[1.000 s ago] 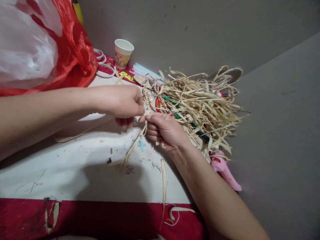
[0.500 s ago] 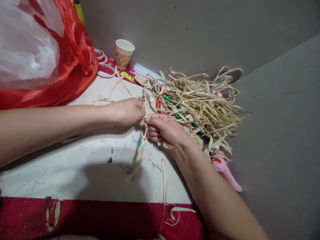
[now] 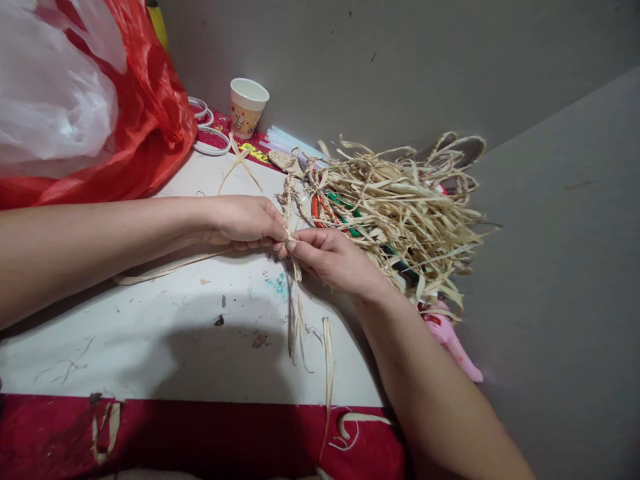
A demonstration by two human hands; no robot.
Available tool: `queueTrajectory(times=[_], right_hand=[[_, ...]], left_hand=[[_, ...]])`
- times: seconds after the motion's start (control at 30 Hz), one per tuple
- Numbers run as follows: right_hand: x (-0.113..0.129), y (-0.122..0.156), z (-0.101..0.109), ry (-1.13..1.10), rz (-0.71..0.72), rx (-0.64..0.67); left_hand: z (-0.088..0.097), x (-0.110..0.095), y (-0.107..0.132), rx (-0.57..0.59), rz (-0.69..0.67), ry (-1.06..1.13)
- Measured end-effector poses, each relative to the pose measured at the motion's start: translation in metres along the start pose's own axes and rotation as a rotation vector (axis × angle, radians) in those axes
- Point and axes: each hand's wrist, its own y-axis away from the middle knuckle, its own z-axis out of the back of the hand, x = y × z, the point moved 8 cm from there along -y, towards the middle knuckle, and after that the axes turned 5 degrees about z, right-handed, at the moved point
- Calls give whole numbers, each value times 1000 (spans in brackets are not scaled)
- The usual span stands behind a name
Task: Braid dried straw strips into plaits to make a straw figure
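A braid of pale dried plant strips (image 3: 287, 201) runs up and down between my hands on the white board. My left hand (image 3: 253, 220) is closed, its fingertips pinching the braid from the left. From the right, my right hand (image 3: 336, 260) closes on the same spot, thumb on top of the strips. Loose strip ends (image 3: 295, 320) hang down below the fingers toward me. One long strip (image 3: 165, 270) stretches left from under my left hand. The exact crossing of strips between the fingertips is hidden.
A heap of dried strips (image 3: 415, 207) lies at the right, over green-handled and red-handled tools. Beside it rests a pink glue gun (image 3: 453, 347). Farther back stand a paper cup (image 3: 249, 110) and white rings (image 3: 212, 141). A red plastic bag (image 3: 160, 127) fills the left; a grey wall rises behind.
My hands have shifted slightly and pinch the braid closer together. The hanging ends have spread apart and swung right. A long strip now shows below my left forearm.
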Motion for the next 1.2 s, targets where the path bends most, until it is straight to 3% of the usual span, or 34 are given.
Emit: queueTrajectory(times=[0.2, 0.4, 0.47, 0.6, 0.67, 0.73, 0.9, 1.07, 1.2], right_hand=[[8, 4, 4, 222, 66, 52], [10, 5, 12, 402, 71, -18], [8, 6, 10, 305, 17, -29], [-3, 10, -7, -131, -185, -17], [-4, 11, -14, -206, -207, -51], [-2, 12, -14, -92, -155, -120], [16, 18, -9, 510, 86, -299], [20, 21, -18, 1076, 29, -249], [21, 24, -31, 1255, 31, -169]], left_hand=[[6, -2, -1, -103, -36, -58], [12, -3, -2, -213, -98, -266], [12, -4, -2, -219, -102, -305], [9, -5, -1, -207, -128, -307], [7, -6, -1, -203, -149, -270], [6, -5, -1, -212, -145, -206], [3, -3, 2, -216, -108, -44], [-1, -2, 4, -200, -95, 44], [0, 2, 3, -211, -70, 80]])
